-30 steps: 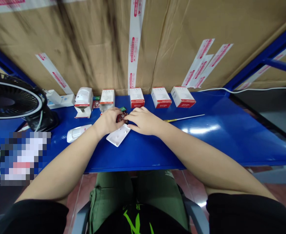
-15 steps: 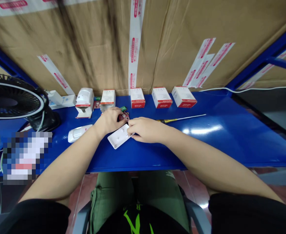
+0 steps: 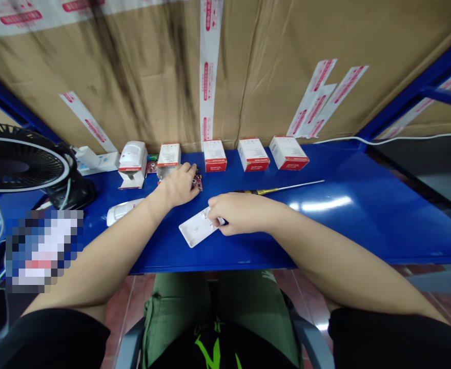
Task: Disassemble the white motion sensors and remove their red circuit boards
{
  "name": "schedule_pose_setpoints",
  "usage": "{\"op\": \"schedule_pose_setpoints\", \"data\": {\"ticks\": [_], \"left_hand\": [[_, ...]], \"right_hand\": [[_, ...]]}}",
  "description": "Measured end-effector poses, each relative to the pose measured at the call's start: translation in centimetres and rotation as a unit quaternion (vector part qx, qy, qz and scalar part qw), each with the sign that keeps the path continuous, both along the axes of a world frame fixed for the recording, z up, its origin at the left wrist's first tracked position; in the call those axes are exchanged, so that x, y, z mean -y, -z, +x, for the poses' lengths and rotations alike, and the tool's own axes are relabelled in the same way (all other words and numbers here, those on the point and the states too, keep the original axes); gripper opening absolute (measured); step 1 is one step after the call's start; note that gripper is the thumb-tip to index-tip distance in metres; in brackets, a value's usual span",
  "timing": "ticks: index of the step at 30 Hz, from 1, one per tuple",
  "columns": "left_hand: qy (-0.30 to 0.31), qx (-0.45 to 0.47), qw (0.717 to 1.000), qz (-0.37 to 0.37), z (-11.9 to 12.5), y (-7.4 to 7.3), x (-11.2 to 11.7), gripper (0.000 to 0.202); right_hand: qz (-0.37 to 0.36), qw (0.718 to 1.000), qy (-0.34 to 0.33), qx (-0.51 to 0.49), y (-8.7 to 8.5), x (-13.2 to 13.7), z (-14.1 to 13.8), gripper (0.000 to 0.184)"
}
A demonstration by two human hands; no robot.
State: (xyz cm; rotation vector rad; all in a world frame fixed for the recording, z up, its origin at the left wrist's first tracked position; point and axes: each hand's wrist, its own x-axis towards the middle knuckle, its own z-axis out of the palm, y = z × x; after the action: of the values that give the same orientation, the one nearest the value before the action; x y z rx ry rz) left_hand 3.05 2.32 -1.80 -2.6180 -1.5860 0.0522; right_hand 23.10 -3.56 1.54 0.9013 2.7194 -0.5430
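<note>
My right hand [image 3: 244,211] pinches the right end of a white plastic housing half [image 3: 198,229], its hollow side up, just above or on the blue tabletop. My left hand [image 3: 180,183] is curled over a small red circuit board [image 3: 199,182] behind the housing; its fingers hide most of the board. Behind my right hand lies a screwdriver [image 3: 287,188] with a yellow and black handle, its shaft pointing right. Beside my left forearm is a white sensor unit [image 3: 123,211], partly hidden by the arm.
Along the back stand small red-and-white boxes [image 3: 215,156], in a row. An opened box [image 3: 132,163] holds another white sensor, with a second circuit board [image 3: 152,165] beside it. A black fan [image 3: 21,164] stands left. A white cable [image 3: 402,139] runs at back right.
My right hand has drawn the white housing half toward me and slightly right. My left hand has shifted a little left and away from the housing, fingers over the board.
</note>
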Motion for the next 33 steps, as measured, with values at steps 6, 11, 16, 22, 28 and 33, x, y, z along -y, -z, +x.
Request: {"op": "schedule_pose_setpoints", "data": {"ticks": [6, 11, 16, 22, 28, 33], "left_hand": [[-0.006, -0.086, 0.996, -0.034, 1.7, -1.6, -1.4, 0.049], [-0.014, -0.102, 0.994, -0.041, 2.1, -1.9, -3.5, 0.051], [-0.04, -0.127, 0.989, -0.06, 2.5, -2.5, -6.3, 0.051], [-0.051, -0.132, 0.987, -0.072, 3.1, -2.9, -8.5, 0.049], [-0.051, -0.116, 0.989, -0.075, 3.2, -2.8, -9.6, 0.049], [-0.037, -0.08, 0.995, -0.053, 1.3, -4.1, -8.9, 0.056]], "right_hand": [[-0.007, 1.0, -0.004, -0.01, 0.1, -0.3, 0.1, 0.015], [-0.012, 1.0, -0.007, -0.012, 0.2, -0.5, 0.2, 0.014], [-0.007, 1.0, -0.008, -0.005, -0.1, -0.5, 0.2, 0.014], [-0.006, 1.0, -0.012, 0.004, -0.1, -0.7, 0.2, 0.013], [0.001, 1.0, -0.016, -0.002, 0.0, -0.9, 0.3, 0.013], [0.0, 1.0, -0.013, -0.014, 0.0, -0.9, 0.4, 0.013]]}}
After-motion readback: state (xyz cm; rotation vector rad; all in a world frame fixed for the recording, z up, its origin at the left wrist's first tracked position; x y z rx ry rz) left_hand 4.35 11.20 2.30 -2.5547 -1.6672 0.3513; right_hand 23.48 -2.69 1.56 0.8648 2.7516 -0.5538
